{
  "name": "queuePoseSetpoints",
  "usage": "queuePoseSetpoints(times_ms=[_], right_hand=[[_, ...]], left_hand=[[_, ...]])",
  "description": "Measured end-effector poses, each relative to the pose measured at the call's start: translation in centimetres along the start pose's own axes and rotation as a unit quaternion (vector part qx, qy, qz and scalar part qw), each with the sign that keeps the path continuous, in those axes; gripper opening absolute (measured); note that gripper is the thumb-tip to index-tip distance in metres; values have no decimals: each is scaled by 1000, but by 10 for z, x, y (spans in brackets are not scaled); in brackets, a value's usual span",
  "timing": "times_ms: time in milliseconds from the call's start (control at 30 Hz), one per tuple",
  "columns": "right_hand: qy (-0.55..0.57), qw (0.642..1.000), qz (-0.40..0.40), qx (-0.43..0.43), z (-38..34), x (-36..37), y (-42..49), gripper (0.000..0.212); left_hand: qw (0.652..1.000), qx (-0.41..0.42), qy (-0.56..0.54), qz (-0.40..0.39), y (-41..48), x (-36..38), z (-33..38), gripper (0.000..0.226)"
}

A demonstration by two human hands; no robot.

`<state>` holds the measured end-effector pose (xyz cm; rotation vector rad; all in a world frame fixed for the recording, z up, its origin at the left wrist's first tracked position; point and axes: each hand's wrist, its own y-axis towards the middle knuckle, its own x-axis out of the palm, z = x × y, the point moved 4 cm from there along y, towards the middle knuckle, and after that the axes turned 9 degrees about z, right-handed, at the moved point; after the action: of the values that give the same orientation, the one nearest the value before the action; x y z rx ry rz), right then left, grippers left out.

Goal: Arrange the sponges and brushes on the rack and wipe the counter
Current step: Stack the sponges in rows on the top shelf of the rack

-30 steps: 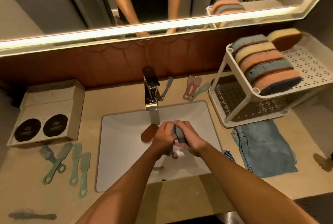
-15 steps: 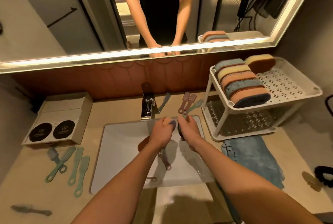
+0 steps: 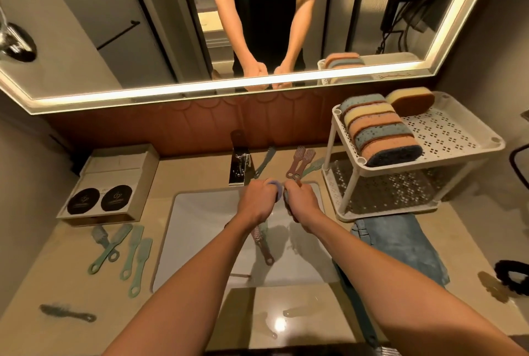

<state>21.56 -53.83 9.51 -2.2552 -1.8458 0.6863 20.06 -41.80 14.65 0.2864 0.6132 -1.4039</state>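
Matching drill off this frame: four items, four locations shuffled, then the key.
1. sponge row
2. blue cloth
3. green brushes
4. pink brush

A. lying in the sink
B. top shelf of the rack
C. on the counter, left of the sink
D. on the counter, in front of the rack

Pairs: 1-B, 2-D, 3-C, 4-A

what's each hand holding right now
left hand: grips the sponge
right hand: grips the same sponge, it seems
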Motion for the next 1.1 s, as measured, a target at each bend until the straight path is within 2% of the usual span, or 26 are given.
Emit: queuePoseSetpoints(times_ms=[100, 167, 233, 300, 367, 433, 500, 567, 633, 733, 800, 967, 1100], right_hand=[[31, 999, -11, 1, -4, 0, -1, 33], [35, 999, -23, -20, -11, 1, -3, 48], [45, 998, -40, -23, -18, 0, -8, 60], [47, 997, -57, -10, -24, 0, -12, 67], [58, 996, -60, 1, -29, 0, -15, 83], [71, 996, -50, -1, -38, 1, -18, 94], [88, 995, -51, 12, -44, 3, -21, 86], [133, 989, -47, 33, -50, 4, -26, 65], [174, 983, -37, 41, -53, 4, -29, 55], [202, 979, -27, 26, -60, -1, -36, 40], [181, 983, -27, -14, -69, -7, -42, 32], [68, 987, 10, -144, -95, -31, -53, 37], [-13, 979, 43, -200, -109, -47, -50, 54]], left_hand=[[1000, 5, -22, -10, 2, -3, 2, 18], [999, 23, -19, -40, 6, -6, 4, 21], [999, 16, -26, -39, 11, -14, 4, 10], [998, -11, -41, -40, 16, -22, 1, 19], [997, -26, -49, -58, 19, -29, 2, 25], [996, 2, -10, -85, 22, -37, 8, 18], [994, 34, 29, -104, 27, -40, 11, 18], [993, 46, 30, -101, 33, -43, 13, 28], [995, 44, 0, -86, 34, -49, 16, 20], [996, 23, -62, -56, 41, -58, 13, 36], [996, 24, -80, -37, 42, -66, 15, 39], [995, 46, -76, -34, 46, -82, 33, 37], [995, 72, -56, -34, 52, -86, 52, 39]])
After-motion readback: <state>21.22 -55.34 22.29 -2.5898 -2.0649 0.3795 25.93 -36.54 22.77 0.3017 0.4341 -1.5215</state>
